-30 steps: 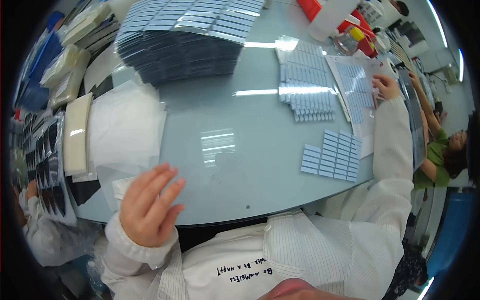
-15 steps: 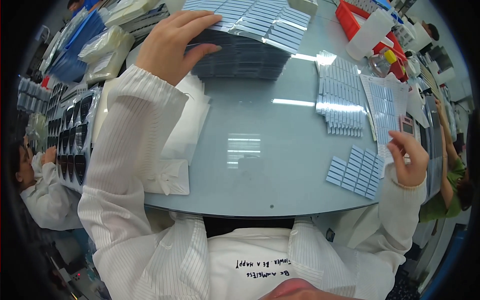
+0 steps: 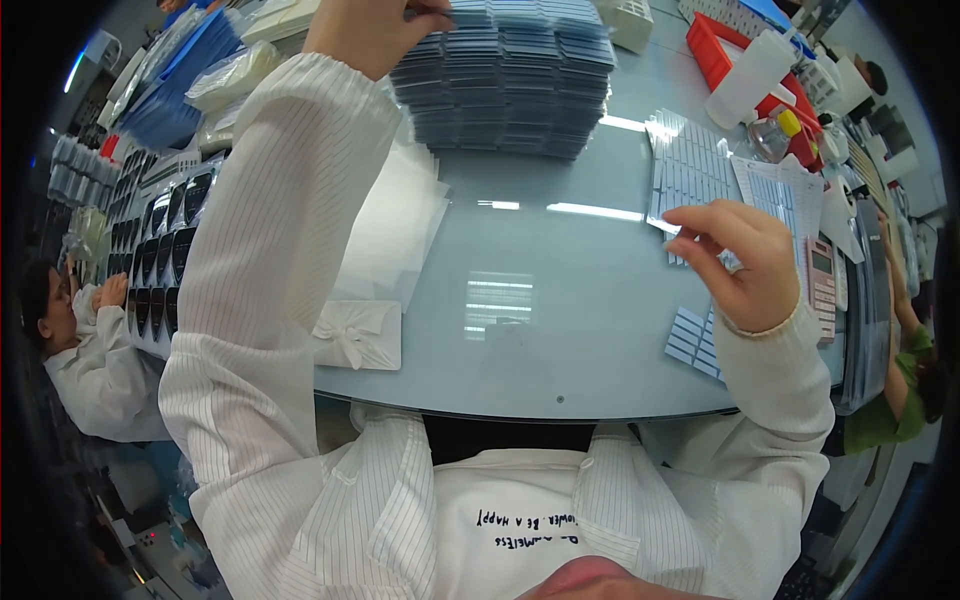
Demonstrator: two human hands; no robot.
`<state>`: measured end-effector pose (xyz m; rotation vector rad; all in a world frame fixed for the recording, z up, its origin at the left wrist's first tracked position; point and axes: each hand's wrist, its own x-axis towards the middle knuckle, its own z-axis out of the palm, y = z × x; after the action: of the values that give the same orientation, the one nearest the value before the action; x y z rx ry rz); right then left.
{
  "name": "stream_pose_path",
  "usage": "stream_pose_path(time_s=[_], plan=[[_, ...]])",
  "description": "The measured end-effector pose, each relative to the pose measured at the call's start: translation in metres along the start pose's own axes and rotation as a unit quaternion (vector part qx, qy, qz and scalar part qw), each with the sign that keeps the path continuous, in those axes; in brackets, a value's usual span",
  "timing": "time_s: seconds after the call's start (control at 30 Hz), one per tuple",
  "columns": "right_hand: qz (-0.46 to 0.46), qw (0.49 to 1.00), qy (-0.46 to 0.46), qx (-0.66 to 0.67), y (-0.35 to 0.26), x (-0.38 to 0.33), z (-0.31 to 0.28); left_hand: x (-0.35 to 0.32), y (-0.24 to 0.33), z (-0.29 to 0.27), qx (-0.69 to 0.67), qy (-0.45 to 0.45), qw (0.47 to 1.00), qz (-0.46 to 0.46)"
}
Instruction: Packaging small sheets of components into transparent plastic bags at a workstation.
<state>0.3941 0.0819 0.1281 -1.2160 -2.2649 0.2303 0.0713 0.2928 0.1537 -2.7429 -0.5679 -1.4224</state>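
Note:
My left hand (image 3: 370, 30) reaches far up the table to a tall stack of grey-blue sheets (image 3: 510, 85). Its fingertips are closed on the stack's top sheet at the picture's upper edge. My right hand (image 3: 745, 265) hovers above the pale blue table (image 3: 560, 300) with bent fingers, just right of a sheet of small pale rectangular labels (image 3: 690, 165). A tiny grey bit shows between its fingers, but I cannot tell whether it is gripped. A smaller label sheet (image 3: 692, 340) lies below that hand.
White wipes (image 3: 395, 215) and a folded white cloth (image 3: 360, 335) lie under my left sleeve. A red bin (image 3: 715, 50), white bottle (image 3: 750, 75), yellow-capped bottle (image 3: 780, 135) and calculator (image 3: 822, 275) stand right. Trays of dark parts (image 3: 160, 250) and a co-worker (image 3: 85, 350) are left; another person (image 3: 900, 390) sits right.
My right hand has risen and moved left from the table's right edge toward the big label sheet. My left hand's spread fingers have closed on the top of the stack.

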Motion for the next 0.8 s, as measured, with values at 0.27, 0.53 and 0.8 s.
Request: stream_pose_path(time_s=[0.27,0.53,0.8], plan=[[0.001,0.999,-0.04,0.024,0.0,0.011,0.012,0.018,0.011,-0.016,0.005,-0.161,0.934,-0.318],[0.062,0.993,0.001,0.104,0.017,0.014,0.02,0.022,0.067,-0.027,0.067,-0.091,0.986,-0.122],[0.25,0.914,0.15,0.282,0.054,-0.018,0.004,-0.003,0.089,0.004,-0.311,-0.199,0.929,0.034]])
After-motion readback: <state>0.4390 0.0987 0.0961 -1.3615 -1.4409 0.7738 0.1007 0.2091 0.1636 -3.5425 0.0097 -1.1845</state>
